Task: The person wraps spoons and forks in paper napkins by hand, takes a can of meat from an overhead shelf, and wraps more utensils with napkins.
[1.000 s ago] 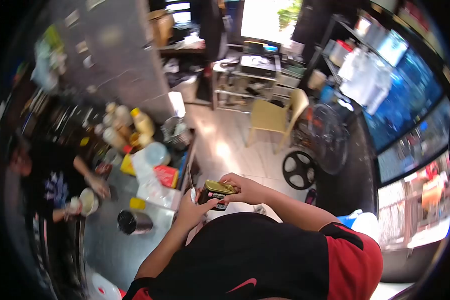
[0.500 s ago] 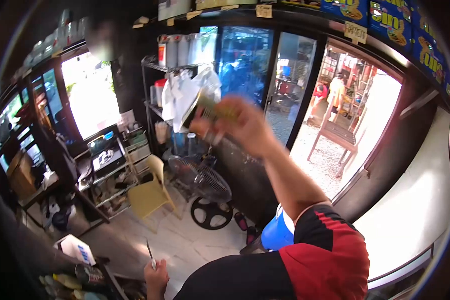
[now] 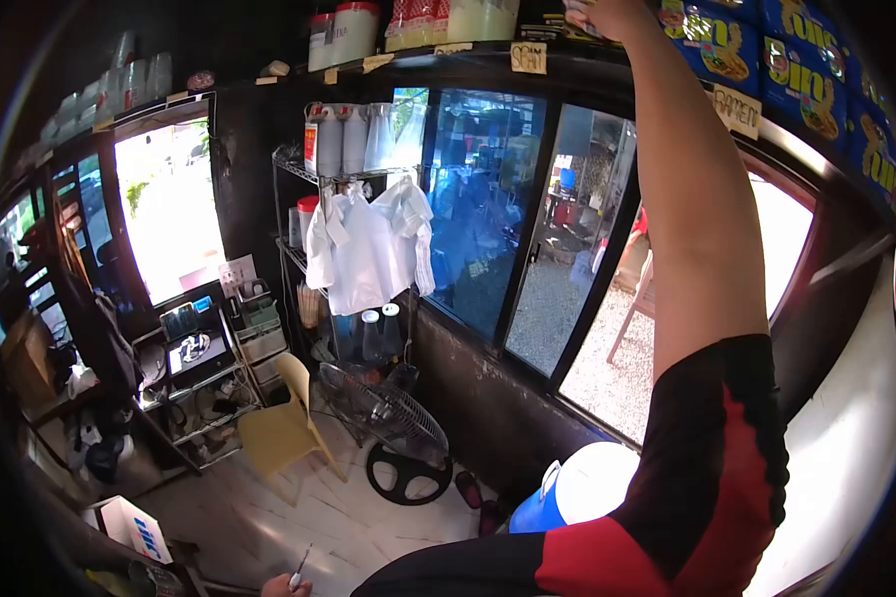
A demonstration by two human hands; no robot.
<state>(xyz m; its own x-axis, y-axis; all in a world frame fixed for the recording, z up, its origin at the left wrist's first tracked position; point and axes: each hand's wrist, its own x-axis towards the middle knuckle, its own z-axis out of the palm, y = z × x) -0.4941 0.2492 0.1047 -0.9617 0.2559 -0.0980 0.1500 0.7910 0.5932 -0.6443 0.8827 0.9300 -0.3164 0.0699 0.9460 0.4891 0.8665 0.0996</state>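
Observation:
My right hand point(image 3: 601, 17) is raised to the high shelf point(image 3: 478, 53), just right of the paper label reading SPAM point(image 3: 529, 58). The top of the frame cuts it off. Its fingers look curled at dark, yellow-marked goods on the shelf; what they hold is not clear. Low at the bottom edge, my left hand point(image 3: 287, 587) is closed around the pale handle of a thin, pointed tool, perhaps a small knife point(image 3: 298, 576). The tool points upward, away from the hand.
Blue ramen packs point(image 3: 712, 45) sit on the shelf to the right. White plastic bags point(image 3: 363, 249) hang from a wire rack. Below are a standing fan point(image 3: 388, 413), a yellow chair point(image 3: 274, 433) and a blue bucket with a white lid point(image 3: 597, 483).
My right hand has risen from mid-view to the high shelf, where it carried a small dark and yellow-green item before. The view has tilted upward; my left hand sits lower in frame.

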